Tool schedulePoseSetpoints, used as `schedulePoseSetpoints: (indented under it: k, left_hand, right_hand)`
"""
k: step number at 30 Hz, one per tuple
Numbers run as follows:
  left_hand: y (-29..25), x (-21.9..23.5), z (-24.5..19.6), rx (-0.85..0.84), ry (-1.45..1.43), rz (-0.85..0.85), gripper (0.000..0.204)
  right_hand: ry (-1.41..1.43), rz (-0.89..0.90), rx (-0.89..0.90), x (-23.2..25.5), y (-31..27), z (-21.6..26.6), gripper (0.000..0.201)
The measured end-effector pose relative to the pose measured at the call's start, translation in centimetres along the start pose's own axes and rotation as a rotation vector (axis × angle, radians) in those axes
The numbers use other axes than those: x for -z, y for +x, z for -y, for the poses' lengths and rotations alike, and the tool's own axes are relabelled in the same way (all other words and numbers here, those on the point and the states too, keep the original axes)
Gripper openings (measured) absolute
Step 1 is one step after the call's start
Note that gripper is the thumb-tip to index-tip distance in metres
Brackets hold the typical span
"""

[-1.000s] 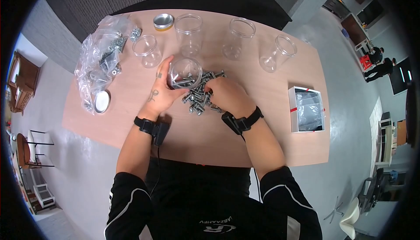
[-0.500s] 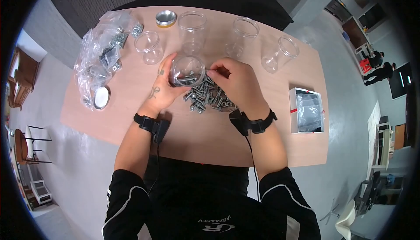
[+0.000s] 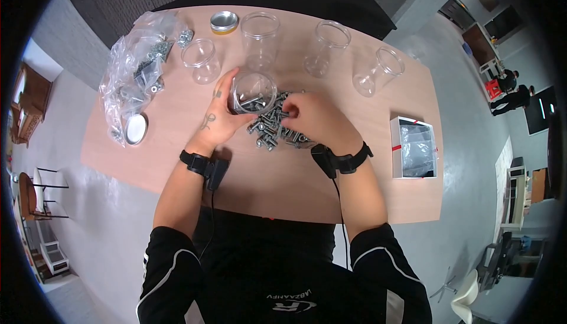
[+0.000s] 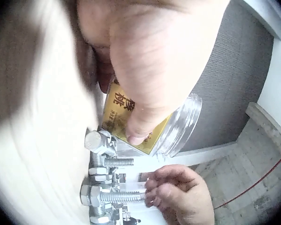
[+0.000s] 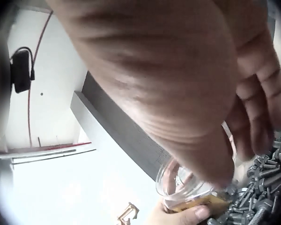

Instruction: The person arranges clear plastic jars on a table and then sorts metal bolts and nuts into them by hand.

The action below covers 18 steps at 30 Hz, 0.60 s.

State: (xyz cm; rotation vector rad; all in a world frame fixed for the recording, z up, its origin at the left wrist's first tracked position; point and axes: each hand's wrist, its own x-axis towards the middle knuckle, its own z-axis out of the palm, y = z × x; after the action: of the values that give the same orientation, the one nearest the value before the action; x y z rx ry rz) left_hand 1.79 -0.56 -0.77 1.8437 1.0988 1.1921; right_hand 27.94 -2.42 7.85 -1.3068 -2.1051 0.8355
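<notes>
In the head view my left hand (image 3: 220, 120) grips a clear plastic jar (image 3: 254, 92) from its left side, with several bolts inside. The left wrist view shows my thumb pressed on the jar's yellow label (image 4: 116, 112). Just right of the jar lies a heap of metal bolts (image 3: 269, 130), many with nuts on them. My right hand (image 3: 322, 122) is over the heap's right side, hiding part of it. Its fingers bend loosely toward the bolts, apart from the thumb, and no bolt shows between them. In the right wrist view its fingers (image 5: 260, 112) hang above the bolts.
Clear jars (image 3: 260, 41) stand along the far side of the table. A metal lid (image 3: 224, 22) lies behind them, another lid (image 3: 136, 129) at left beside plastic bags of hardware (image 3: 133, 67). A white box (image 3: 397, 164) holding a plastic-wrapped item sits at right.
My right hand went from the heap up to the jar's rim with fingertips together, then came back over the heap with its fingers parted. My left hand keeps its grip on the jar.
</notes>
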Motion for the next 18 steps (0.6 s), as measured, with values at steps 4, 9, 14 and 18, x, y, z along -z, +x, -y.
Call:
schedulePoseSetpoints:
  k: [4,9,14,18]
  left_hand:
    - [0.1,-0.1,0.2,0.04,-0.052,0.015,0.117]
    - [0.0,0.1,-0.1,0.015,0.012,0.004,0.117]
    - [0.1,0.0,0.0,0.019,-0.021,0.001,0.117]
    - [0.1,0.0,0.1,0.027,-0.023,0.004,0.116]
  right_hand:
    - [-0.182,0.071,0.078,-1.9,-0.7,-0.4,0.026]
    - [-0.211,0.111,0.098,-3.4,-0.1,-1.6,0.029]
    - [-0.246,0.12,-0.026,-2.2,0.1,-1.1,0.02]
    - [-0.208,0.039,-0.012,0.1,-0.4,-0.4,0.019]
